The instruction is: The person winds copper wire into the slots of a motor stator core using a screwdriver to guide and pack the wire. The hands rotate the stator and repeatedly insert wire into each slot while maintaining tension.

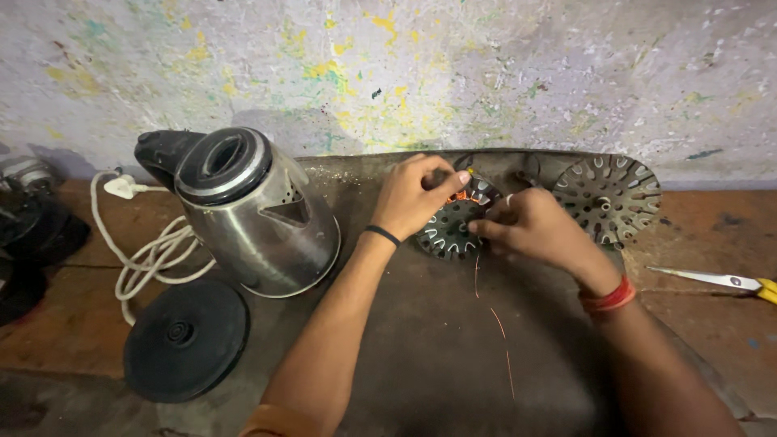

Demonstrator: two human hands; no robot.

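Copper wire [492, 316] trailing near across dark bench [437, 364], fed into round slotted metal stator [450, 225] at far centre, pinned flat by left hand [411, 198] for steadiness, pinched taut by right hand [530, 226].

Silver kettle [263, 222] with black lid, white cord [146, 251], copper-orange wire [502, 328], paint-speckled wall [388, 73]
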